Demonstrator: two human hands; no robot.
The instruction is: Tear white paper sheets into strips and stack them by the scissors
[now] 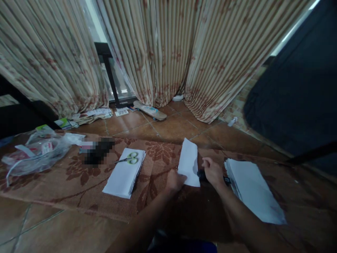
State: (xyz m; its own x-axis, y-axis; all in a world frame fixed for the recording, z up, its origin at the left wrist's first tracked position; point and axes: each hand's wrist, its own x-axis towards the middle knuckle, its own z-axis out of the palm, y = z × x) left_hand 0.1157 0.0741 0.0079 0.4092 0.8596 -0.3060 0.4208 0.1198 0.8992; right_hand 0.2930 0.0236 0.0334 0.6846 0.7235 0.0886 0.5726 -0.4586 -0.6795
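My left hand (175, 180) pinches the lower left edge of a white folded sheet of paper (189, 161) lying on the brown patterned rug (79, 182). My right hand (212, 171) is closed on a small dark tool (201, 175) pressed against the sheet's right edge; what the tool is cannot be made out. A thick stack of white paper (252, 189) lies just right of my right hand. Another white stack (123, 174) lies to the left, with green-handled scissors (129, 159) resting on top.
A clear plastic bag with items (34, 153) sits at the rug's left end beside a dark blurred object (98, 151). A skateboard (149, 110) and scattered papers (92, 115) lie near the striped curtains (163, 52). A dark sheet (297, 91) hangs at right.
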